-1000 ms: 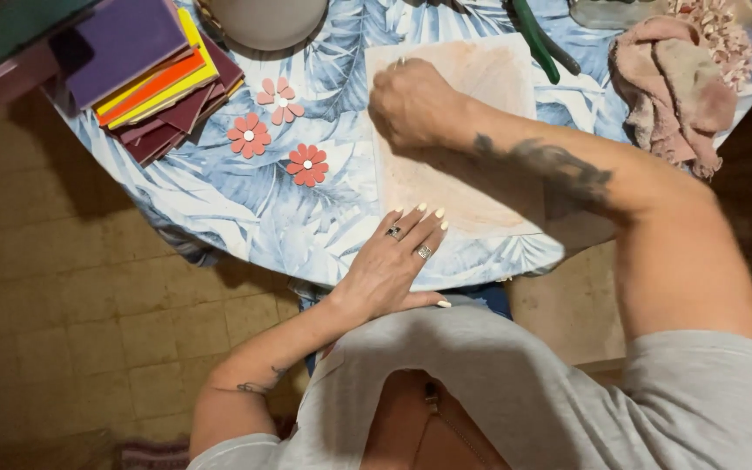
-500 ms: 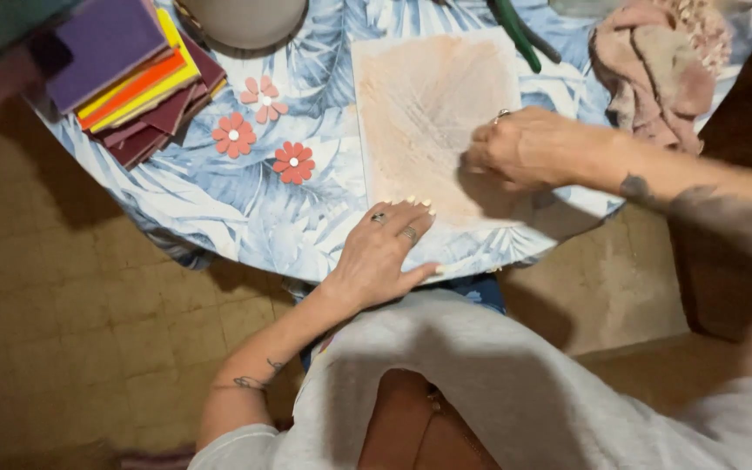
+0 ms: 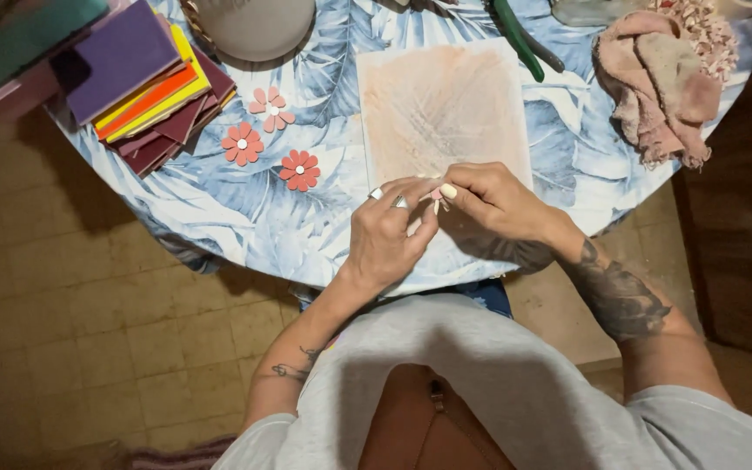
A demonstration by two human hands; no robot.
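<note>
Together, both hands (image 3: pixel 435 219) on pink flower (image 3: pixel 437 197).

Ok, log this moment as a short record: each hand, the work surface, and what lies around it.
left hand: pinching a small pink flower-shaped piece
right hand: pinching the same piece
surface: round table with blue leaf-print cloth
under hands: pale peach-stained sheet
left side: three flat pink-red flower cutouts; stack of coloured sheets
right side: crumpled pink cloth
</note>
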